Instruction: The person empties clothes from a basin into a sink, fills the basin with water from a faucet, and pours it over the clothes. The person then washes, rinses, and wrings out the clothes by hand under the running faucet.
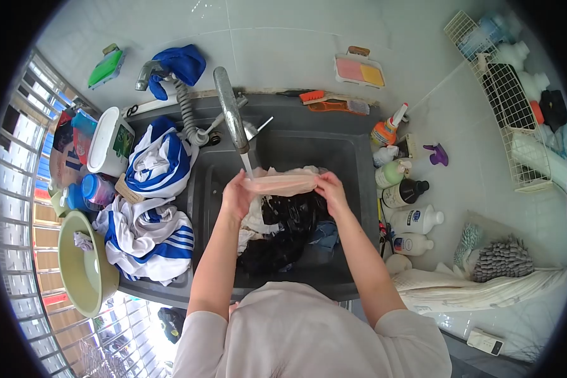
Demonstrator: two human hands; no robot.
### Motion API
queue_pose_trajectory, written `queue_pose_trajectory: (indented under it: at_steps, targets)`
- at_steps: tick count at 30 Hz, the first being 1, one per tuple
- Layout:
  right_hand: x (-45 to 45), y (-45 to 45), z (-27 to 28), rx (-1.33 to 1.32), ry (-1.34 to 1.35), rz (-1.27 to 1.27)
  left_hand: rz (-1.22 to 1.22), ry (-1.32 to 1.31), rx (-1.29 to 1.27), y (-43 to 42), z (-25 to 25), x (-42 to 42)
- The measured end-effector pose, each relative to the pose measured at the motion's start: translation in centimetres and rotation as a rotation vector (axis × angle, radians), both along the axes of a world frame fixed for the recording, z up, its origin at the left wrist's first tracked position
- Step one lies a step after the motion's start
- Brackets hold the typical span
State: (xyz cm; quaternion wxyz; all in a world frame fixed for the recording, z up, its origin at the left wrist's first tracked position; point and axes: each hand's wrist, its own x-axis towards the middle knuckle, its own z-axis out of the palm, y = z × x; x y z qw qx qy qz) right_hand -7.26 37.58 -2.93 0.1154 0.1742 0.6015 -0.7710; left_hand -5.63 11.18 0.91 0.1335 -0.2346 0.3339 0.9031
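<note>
Between my two hands a pale pink garment [285, 183] is stretched sideways over the dark grey sink [353, 246]. My left hand [236, 195] pinches its left end, close to the water that runs from the chrome faucet [230, 107]. At the other end my right hand [331, 192] has its fingers closed on the fabric. What sort of garment it is I cannot make out. Below it in the basin lie wet black clothes [290, 220], a white cloth [255, 217] and a blue cloth [324, 236].
Blue-and-white clothes [151, 242] are heaped on the ledge to the left, beside a green basin [75, 264] and a white tub [110, 142]. Several bottles [416, 219] line the right side. Brushes [337, 106] rest on the sink's back edge, near a soap dish [359, 70].
</note>
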Motion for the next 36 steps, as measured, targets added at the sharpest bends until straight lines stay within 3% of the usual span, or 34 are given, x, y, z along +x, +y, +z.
queue_pose_trajectory:
  at_steps: [1, 2, 4, 6, 8, 10, 12, 13, 14, 16, 18, 20, 22, 24, 26, 30, 32, 34, 36]
  targets:
    - [0.2, -0.4, -1.2, 0.009, -0.075, -0.011, -0.027, 0.027, 0.027, 0.2, 0.6, 0.0]
    - [0.3, -0.4, -4.3, 0.204, 0.006, 0.056, -0.022, 0.031, 0.030, 0.4, 0.3, -0.2]
    - [1.5, -4.2, -5.6, 0.410, 0.104, -0.019, -0.165, 0.160, 0.233, 1.0, -0.9, -0.9]
    - [2.8, -7.5, 1.6, -0.117, -0.023, 0.210, -0.208, 0.147, 0.172, 3.0, 1.6, -0.7]
    - [2.6, -8.5, -0.6, -0.522, -0.104, 0.360, -0.352, 0.282, -0.143, 4.1, 1.8, -0.7]
    - [2.7, -9.8, -0.2, -0.547, -0.104, 0.306, -0.322, 0.209, -0.230, 3.6, 1.8, -0.5]
    - [2.3, -10.4, 0.2, -0.768, -0.048, 0.355, -0.368, 0.549, -1.344, 1.5, 1.4, -0.3]
    - [2.0, -10.3, -0.3, -0.804, 0.019, 0.433, -0.186, 0.452, -1.401, 1.0, 2.4, 0.3]
    - [1.7, -10.5, -0.8, -0.802, 0.017, 0.444, -0.099, 0.199, -1.085, 0.5, 3.6, 0.8]
    - [1.2, -11.8, 3.3, -0.736, -0.043, 0.497, 0.017, 0.046, -1.485, -1.5, -1.8, 0.4]
    - [0.8, -12.6, 5.7, -0.836, -0.093, 0.564, 0.078, -0.030, -1.393, -1.6, -3.8, 0.6]
    - [0.5, -13.3, 5.5, -0.456, 0.114, 0.664, 0.136, -0.103, -1.290, -1.6, -4.9, 1.1]
    - [-0.1, -13.2, 5.3, -0.368, 0.077, 0.708, 0.111, -0.398, -0.765, -1.1, -4.5, 1.9]
    - [-0.6, -13.0, 5.2, -0.276, 0.040, 0.752, 0.053, -0.360, -0.636, -1.5, -6.6, 1.9]
    - [-1.1, -12.7, 5.2, -0.299, 0.049, 0.733, -0.260, -0.132, -0.266, -1.8, -5.0, 2.4]
    - [-2.8, -10.9, 6.5, -0.248, 0.091, 0.695, -0.299, -0.004, -0.240, -1.4, -6.1, 2.5]
    - [-3.5, -9.7, 6.6, 0.062, 0.120, 0.677, -0.284, -0.020, -0.151, -1.6, -5.1, 2.3]
    - [-4.1, -8.9, 6.0, 0.088, 0.192, 0.689, -0.432, 0.133, -0.336, -1.7, -4.4, 2.5]
    - [-4.5, -8.0, 5.7, 0.176, 0.241, 0.727, -0.412, 0.177, -0.379, -1.6, -3.5, 2.2]
